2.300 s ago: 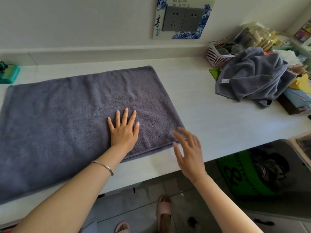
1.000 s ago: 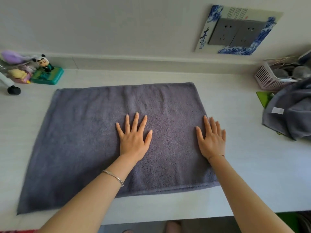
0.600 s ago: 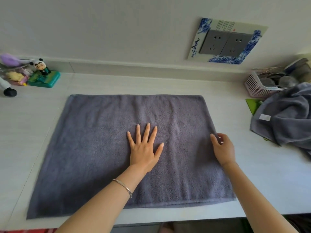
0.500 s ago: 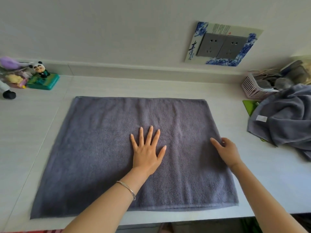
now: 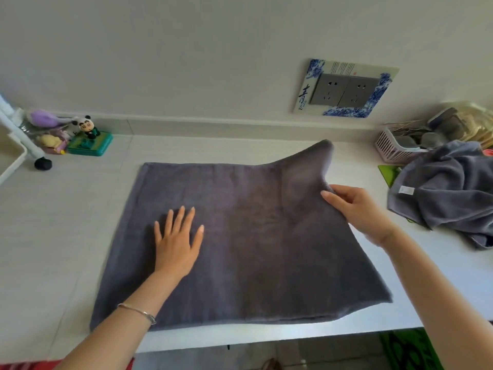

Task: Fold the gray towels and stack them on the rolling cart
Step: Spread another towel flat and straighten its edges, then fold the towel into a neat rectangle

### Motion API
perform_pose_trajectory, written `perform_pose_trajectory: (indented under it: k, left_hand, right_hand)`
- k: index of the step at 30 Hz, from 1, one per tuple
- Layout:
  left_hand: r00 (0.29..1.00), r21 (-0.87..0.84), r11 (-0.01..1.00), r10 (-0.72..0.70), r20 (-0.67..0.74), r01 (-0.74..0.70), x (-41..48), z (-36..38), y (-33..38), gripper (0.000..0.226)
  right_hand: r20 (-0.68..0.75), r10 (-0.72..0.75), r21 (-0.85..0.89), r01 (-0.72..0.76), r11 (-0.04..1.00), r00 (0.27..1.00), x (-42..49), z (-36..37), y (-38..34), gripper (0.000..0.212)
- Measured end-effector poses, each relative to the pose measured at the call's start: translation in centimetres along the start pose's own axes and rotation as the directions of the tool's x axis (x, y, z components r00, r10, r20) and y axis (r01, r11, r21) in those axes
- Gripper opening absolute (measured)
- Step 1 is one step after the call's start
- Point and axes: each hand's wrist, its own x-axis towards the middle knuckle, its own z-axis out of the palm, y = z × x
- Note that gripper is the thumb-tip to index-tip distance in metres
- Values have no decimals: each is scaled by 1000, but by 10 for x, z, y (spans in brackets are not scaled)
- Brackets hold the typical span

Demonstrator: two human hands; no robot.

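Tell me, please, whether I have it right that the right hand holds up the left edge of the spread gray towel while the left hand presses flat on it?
Not quite. The right hand grips the right edge of the spread gray towel, not the left, and holds it up. The head view shows that edge raised. The left hand does press flat on it.

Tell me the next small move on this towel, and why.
Probably carry the right hand leftward, folding the lifted edge over. It grips the right edge of the gray towel, raised off the counter, while the left hand lies flat on its left half.
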Motion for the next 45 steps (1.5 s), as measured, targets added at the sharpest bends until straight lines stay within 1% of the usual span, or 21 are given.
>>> perform_pose_trajectory:
  k: [3, 5, 7, 8, 10, 13, 15, 18, 19, 22, 24, 27, 29, 31, 33, 36, 38, 40, 42, 44, 45]
  left_hand:
    - [994, -78, 991, -111, 26, 112, -3, -15, -55, 53]
    - [997, -226, 972, -63, 47, 72, -8, -23, -80, 49]
    - [999, -447, 894, -8, 48, 29, -15, -29, -90, 44]
    - [996, -575, 814, -36, 86, 79, -18, -35, -96, 42]
    - [972, -793, 563, -122, 202, 235, -19, -46, -98, 43]
    - [936, -912, 229, -181, 303, 339, -14, -55, -104, 51]
    - [924, -934, 84, -200, 325, 347, -11, -57, -112, 56]
    - [889, -918, -33, -239, 391, 395, -5, -58, -130, 63]
    - [875, -904, -34, -234, 423, 427, -3, -60, -137, 64]
    - [848, -853, 83, -193, 494, 515, -3, -65, -154, 63]
    - [843, -832, 150, -166, 511, 534, -7, -70, -156, 51]
    - [872, -839, 237, -166, 461, 489, -13, -70, -161, 24]
    - [906, -808, 410, -173, 387, 423, -16, -68, -165, 10]
    - [927, -757, 539, -162, 337, 369, -18, -67, -168, 22]
    - [932, -743, 567, -152, 329, 355, -15, -69, -167, 38]
    - [943, -706, 631, -148, 297, 321, -5, -71, -165, 54]
    - [950, -694, 652, -152, 273, 304, 5, -74, -159, 59]
    - [954, -703, 649, -149, 259, 292, 16, -76, -149, 57]
    - [958, -709, 647, -139, 252, 280, 25, -76, -142, 59]
    - [966, -686, 684, -116, 232, 247, 33, -74, -137, 66]
    - [973, -657, 722, -98, 210, 215, 35, -73, -137, 69]
  right_hand:
    - [-2, -45, 99, 45, 994, 999, 1, 38, -36, 22]
    - [-7, -64, 195, 64, 979, 998, 6, 71, -57, 22]
    - [-8, -91, 227, 90, 970, 996, 12, 109, -74, 24]
    - [1, -109, 220, 106, 970, 994, 16, 133, -82, 27]
    - [37, -132, 188, 122, 974, 991, 23, 178, -91, 33]
    - [114, -144, 138, 127, 982, 983, 33, 252, -98, 37]
    - [194, -101, 77, 87, 993, 976, 39, 303, -90, 32]
    - [301, -23, -88, 52, 995, 953, 42, 359, -67, 22]
    - [319, 5, -117, 34, 993, 948, 40, 368, -61, 24]
    - [343, 71, -18, -69, 997, 937, 34, 375, -57, 34]
    - [357, 115, 48, -141, 989, 927, 31, 372, -57, 36]
    - [382, 109, 72, -147, 986, 918, 28, 367, -56, 30]
    - [344, 74, 69, -104, 992, 936, 26, 363, -53, 24]
    - [251, 16, 44, -27, 999, 968, 28, 356, -50, 21]
    - [129, -40, 21, 38, 999, 991, 33, 345, -48, 15]
    - [-15, -61, 17, 61, 998, 998, 44, 325, -49, 4]
    - [-113, -36, 6, 37, 999, 993, 52, 312, -49, 11]
    - [-216, 60, 0, -61, 998, 975, 64, 300, -44, 31]
    - [-219, 247, 138, -220, 966, 944, 75, 294, -40, 47]
    - [-70, 438, 352, -389, 851, 896, 90, 291, -38, 52]
    - [17, 487, 407, -450, 794, 873, 97, 290, -41, 48]
